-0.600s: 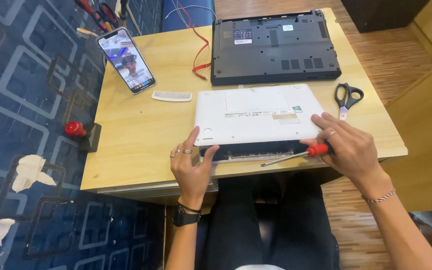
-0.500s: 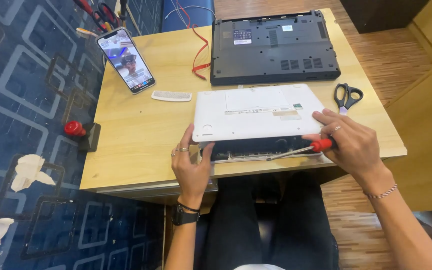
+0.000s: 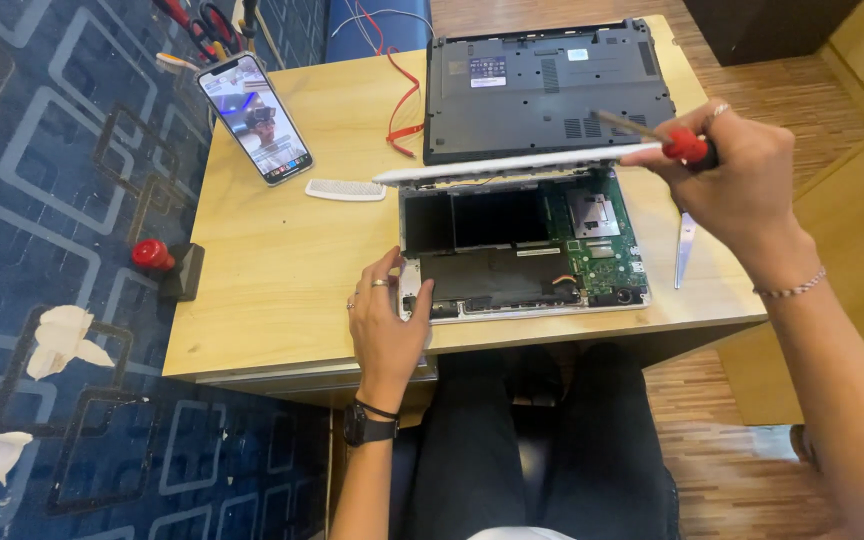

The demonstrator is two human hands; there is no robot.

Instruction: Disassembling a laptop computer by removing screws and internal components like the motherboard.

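An opened white laptop base [image 3: 522, 255] lies at centre frame on a wooden table [image 3: 272, 270], its shell holding a green circuit board [image 3: 602, 240] on the right side and dark, flat bays on the left. Its white cover panel [image 3: 512, 165] is tilted up along the far edge, just in front of a second, dark grey laptop [image 3: 547, 85] lying underside-up at top centre. The left hand [image 3: 387, 330], fingers spread flat and grasping nothing, presses on the base's lower left corner; a black watch sits on the wrist. The right hand [image 3: 742, 180], raised at upper right with a bracelet on the wrist, is closed around a red-handled screwdriver [image 3: 652, 135] while lifting the panel's right end. A smartphone [image 3: 255, 118] and a small white comb [image 3: 345, 189] lie at upper left; a scissor blade [image 3: 684, 250] shows below the right hand.
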